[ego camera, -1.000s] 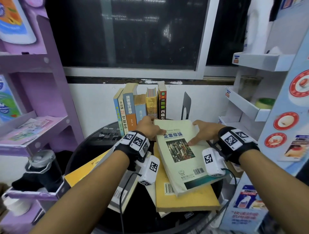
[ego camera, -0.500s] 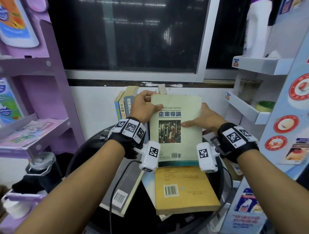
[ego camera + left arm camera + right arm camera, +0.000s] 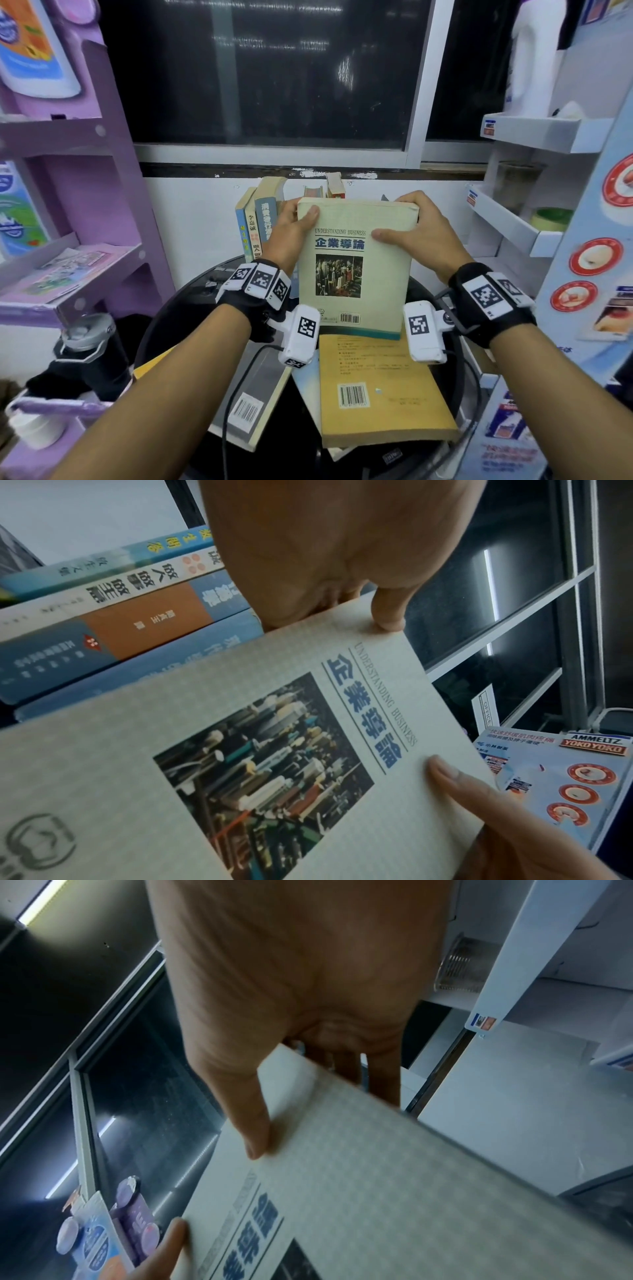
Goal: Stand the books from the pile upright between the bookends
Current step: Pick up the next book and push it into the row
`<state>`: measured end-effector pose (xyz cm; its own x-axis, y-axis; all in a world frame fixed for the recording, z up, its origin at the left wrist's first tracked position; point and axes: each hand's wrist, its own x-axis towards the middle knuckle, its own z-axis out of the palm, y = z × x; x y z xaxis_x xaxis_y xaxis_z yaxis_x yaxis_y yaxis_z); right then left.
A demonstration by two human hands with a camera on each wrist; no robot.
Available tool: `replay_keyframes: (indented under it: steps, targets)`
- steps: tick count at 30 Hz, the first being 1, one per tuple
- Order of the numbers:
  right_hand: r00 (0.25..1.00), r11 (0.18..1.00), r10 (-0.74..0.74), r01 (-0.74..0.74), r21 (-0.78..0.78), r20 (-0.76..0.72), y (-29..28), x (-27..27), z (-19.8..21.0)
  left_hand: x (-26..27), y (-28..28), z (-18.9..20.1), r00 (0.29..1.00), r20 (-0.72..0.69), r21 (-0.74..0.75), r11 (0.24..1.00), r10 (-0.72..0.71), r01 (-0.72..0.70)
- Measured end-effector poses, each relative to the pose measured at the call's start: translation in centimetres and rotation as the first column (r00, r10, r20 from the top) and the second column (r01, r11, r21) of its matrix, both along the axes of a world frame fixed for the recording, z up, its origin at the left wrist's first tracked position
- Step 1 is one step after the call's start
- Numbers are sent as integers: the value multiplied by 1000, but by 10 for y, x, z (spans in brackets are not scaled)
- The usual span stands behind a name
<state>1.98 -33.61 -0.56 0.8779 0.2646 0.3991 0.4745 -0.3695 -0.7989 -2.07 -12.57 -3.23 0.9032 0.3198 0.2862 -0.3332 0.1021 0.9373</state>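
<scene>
I hold a pale green book (image 3: 352, 267) titled "Understanding Business" upright, cover toward me, above the round black table (image 3: 178, 308). My left hand (image 3: 291, 226) grips its top left corner, thumb on the cover (image 3: 387, 615). My right hand (image 3: 414, 229) grips the top right corner, thumb on the cover (image 3: 257, 1134) and fingers behind. Several books (image 3: 257, 219) stand upright behind it against the wall; the bookends are hidden. The yellow book (image 3: 380, 390) lies flat on the pile below, beside a grey book (image 3: 253, 394).
A purple shelf unit (image 3: 68, 212) stands at the left with a dark bottle (image 3: 92, 349) below it. White shelves (image 3: 534, 133) and a blue display board (image 3: 589, 274) crowd the right side. A dark window (image 3: 260, 72) is behind.
The pale green book was lying on the pile, then both hands lifted it and tipped it upright. It now sits slightly higher, with the right hand's fingers wrapped over its top corner.
</scene>
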Motion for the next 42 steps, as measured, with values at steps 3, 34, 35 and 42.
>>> replay_keyframes:
  steps: [3, 34, 35, 42]
  targets:
    - [997, 997, 82, -82, -8, -10, -7, 1, 3, 5, -4, -1, 1000, 6, 26, 999, 26, -26]
    - [995, 966, -28, 52, -255, 96, -13, -27, 39, 45, 6, 25, 990, 65, 552, 822, 124, -140]
    - [994, 964, -47, 71, -257, 98, -15, -26, 40, 48, 5, 24, 986, 61, 593, 789, 156, -161]
    - [988, 957, -134, 150, -248, 82, -21, -15, 43, 70, 3, 24, 967, 83, 814, 543, 242, -206]
